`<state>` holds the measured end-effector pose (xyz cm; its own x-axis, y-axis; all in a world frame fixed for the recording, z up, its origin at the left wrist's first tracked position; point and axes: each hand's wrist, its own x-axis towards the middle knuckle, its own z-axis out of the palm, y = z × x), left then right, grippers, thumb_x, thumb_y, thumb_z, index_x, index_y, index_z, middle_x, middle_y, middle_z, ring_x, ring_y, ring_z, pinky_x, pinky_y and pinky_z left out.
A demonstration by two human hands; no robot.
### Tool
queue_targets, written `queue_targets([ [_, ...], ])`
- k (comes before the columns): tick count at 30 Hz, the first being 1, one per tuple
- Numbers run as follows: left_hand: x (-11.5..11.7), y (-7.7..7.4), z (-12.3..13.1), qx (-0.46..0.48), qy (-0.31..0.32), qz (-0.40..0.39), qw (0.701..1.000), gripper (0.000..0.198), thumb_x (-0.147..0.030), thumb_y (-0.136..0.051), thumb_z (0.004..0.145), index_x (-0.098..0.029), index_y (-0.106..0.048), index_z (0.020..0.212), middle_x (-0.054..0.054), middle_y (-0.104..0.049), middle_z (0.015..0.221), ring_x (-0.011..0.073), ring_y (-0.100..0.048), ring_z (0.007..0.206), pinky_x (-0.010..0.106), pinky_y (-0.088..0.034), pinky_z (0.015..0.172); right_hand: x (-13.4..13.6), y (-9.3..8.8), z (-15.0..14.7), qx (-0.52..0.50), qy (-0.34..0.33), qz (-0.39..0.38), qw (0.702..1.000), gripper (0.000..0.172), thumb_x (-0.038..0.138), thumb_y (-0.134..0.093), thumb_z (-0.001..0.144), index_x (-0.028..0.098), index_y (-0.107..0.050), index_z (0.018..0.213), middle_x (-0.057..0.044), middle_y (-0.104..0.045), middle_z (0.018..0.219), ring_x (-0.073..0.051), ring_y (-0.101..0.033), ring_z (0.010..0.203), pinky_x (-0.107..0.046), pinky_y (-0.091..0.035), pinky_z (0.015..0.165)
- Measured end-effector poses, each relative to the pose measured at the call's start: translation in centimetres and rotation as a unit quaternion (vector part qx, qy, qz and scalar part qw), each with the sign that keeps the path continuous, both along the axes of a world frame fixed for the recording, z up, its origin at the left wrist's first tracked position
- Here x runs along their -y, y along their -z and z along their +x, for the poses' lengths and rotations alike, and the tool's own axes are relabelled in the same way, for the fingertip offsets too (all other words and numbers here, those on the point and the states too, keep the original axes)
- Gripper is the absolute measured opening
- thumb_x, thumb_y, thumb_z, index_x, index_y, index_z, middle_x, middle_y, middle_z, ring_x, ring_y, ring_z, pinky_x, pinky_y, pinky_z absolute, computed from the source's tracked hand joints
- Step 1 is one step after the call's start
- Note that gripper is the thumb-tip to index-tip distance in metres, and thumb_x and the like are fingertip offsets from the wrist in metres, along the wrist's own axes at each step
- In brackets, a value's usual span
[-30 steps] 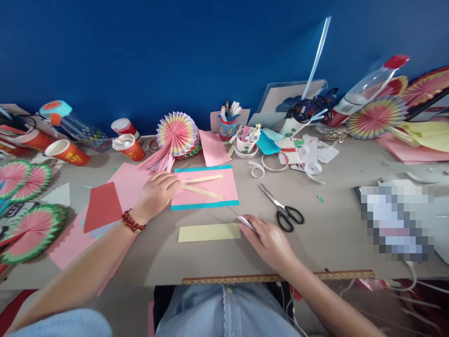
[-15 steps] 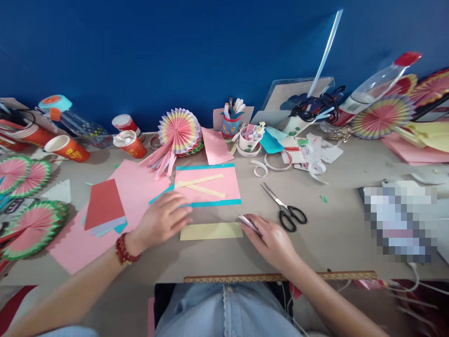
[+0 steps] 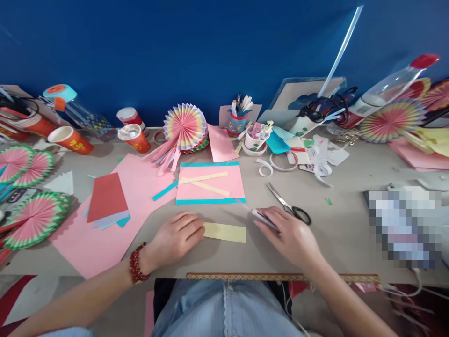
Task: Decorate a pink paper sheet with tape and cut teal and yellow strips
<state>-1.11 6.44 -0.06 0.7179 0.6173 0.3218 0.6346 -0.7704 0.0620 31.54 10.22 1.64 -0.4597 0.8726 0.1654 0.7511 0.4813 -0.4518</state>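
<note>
My left hand [image 3: 178, 238] lies over the left end of a pale yellow paper strip [image 3: 226, 232], fingers together and resting down on it. In my right hand [image 3: 287, 231] is a white craft knife [image 3: 264, 219], its thin blade out and pointing up-left. The knife is just right of the strip, apart from it. Beyond my hands lies a pink sheet [image 3: 210, 181] with blue bands along its top and bottom edges. Two narrow cream strips [image 3: 206, 178] rest on it in a V shape. Black-handled scissors [image 3: 286, 201] lie beyond my right hand, their handles partly hidden.
A large pink sheet [image 3: 140, 173] and stacked red paper [image 3: 107, 197] lie on the left. Pleated paper fans [image 3: 185, 124], orange paper cups [image 3: 71, 140] and a pen holder [image 3: 238, 124] stand along the blue wall. Tape, scraps and a plastic bottle [image 3: 386, 96] are at right.
My left hand has come down and right onto the yellow strip's left end. My right hand with the craft knife has shifted slightly right, away from the strip. The view has shifted a little.
</note>
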Motion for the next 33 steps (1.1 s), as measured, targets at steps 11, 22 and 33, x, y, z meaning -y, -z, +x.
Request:
queue_targets([
  [11,0.3,-0.3,0.2,-0.016,-0.017,-0.002,1.000,0.015,-0.010,-0.054,0.096,-0.019,-0.066,0.100,0.007,-0.070,0.107,0.0213,-0.063,0.097,0.039,-0.053,0.091,0.9,0.7,4.3,0.125,0.002,0.107,0.986,0.032,0.044,-0.054,0.097,0.021,-0.069,0.113,-0.011,-0.069,0.106,-0.030,-0.064,0.097,-0.045,-0.051,0.085],
  [22,0.5,0.3,0.2,-0.036,-0.019,-0.011,0.999,0.016,-0.010,-0.055,0.096,-0.019,-0.065,0.104,0.006,-0.069,0.104,0.0223,-0.062,0.097,0.040,-0.052,0.089,2.6,2.2,-5.2,0.035,-0.152,0.105,0.982,0.016,0.014,-0.053,0.096,0.019,-0.068,0.100,-0.007,-0.071,0.099,-0.023,-0.062,0.093,-0.037,-0.051,0.084],
  [33,1.3,-0.3,-1.2,0.086,-0.141,-0.171,0.971,0.017,-0.020,-0.049,0.101,-0.020,-0.062,0.092,0.002,-0.064,0.089,0.0184,-0.058,0.085,0.037,-0.044,0.083,1.8,1.6,-3.9,-0.024,-0.103,0.028,0.994,0.021,0.022,-0.048,0.102,0.022,-0.067,0.092,-0.005,-0.070,0.092,-0.019,-0.060,0.086,-0.035,-0.044,0.081],
])
